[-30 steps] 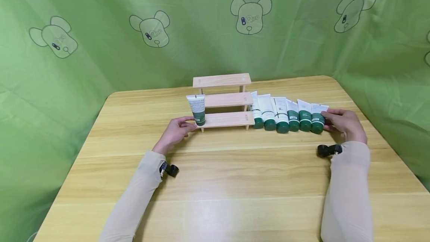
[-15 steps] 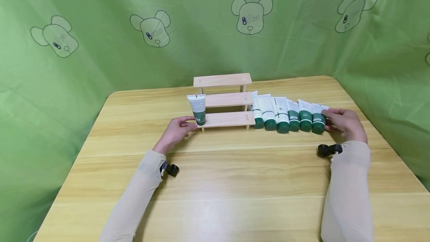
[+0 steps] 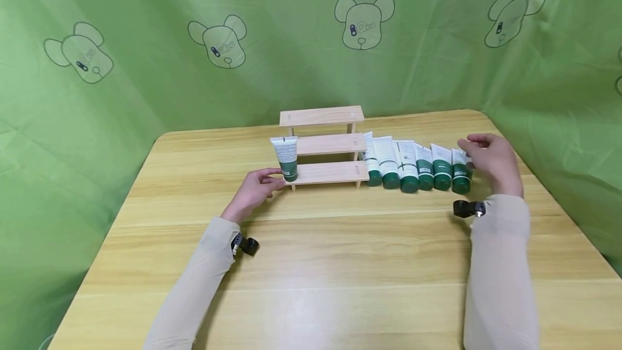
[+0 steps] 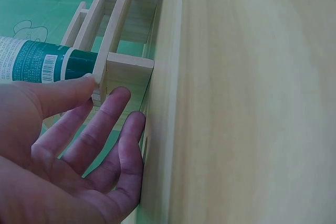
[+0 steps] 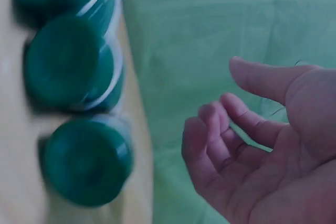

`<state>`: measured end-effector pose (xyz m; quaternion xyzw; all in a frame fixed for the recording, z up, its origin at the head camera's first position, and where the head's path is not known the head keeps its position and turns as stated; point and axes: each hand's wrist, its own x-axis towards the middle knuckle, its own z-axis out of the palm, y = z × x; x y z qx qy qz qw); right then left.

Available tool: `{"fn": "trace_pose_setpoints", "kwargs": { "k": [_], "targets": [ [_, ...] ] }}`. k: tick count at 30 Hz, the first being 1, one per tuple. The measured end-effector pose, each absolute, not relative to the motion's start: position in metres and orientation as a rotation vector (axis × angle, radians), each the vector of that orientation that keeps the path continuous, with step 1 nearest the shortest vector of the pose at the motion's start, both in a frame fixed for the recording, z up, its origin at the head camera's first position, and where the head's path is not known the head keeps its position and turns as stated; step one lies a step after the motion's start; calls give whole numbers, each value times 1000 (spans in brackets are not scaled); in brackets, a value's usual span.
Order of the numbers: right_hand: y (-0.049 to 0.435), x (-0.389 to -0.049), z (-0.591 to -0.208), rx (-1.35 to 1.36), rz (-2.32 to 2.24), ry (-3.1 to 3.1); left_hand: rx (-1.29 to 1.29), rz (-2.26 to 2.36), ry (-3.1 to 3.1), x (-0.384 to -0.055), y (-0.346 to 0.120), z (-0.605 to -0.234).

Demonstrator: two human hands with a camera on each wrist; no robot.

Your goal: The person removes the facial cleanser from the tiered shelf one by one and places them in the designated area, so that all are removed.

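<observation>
A three-tier wooden step rack [image 3: 330, 173] stands at the back of the table. One white-and-green squeeze tube [image 3: 285, 153] stands cap down on the left end of its lowest step. My left hand [image 3: 252, 193] pinches that end of the step, the thumb [image 4: 79, 90] at the edge beside the green cap. To the right of the rack lies a row of several similar tubes [image 3: 407, 163], green caps toward me. My right hand [image 3: 495, 163] hovers just above the rightmost tube [image 3: 460, 174], fingers loosely bent; in the right wrist view nothing is between them.
The wooden table [image 3: 311, 263] stretches in front of the rack and the row. A green curtain [image 3: 291, 69] with bear-head drawings hangs behind and at both sides. Black wrist cameras sit on both sleeves.
My right hand has let go of the rightmost tube and risen slightly, up and away from it. The left hand and the standing tube keep their place.
</observation>
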<state>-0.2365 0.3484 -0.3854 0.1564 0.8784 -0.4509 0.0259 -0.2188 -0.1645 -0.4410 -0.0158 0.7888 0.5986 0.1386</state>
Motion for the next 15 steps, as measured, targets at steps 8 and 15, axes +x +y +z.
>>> {"fn": "trace_pose_setpoints", "kwargs": {
  "k": [8, 15],
  "targets": [
    [317, -232, -350, 460, -1571, 2795, -33, 1730, 2279, -219, -164, -441],
    [283, -227, -324, 389, -1676, 2888, -51, 1727, 2280, -218, -164, -440]
  ]
}}
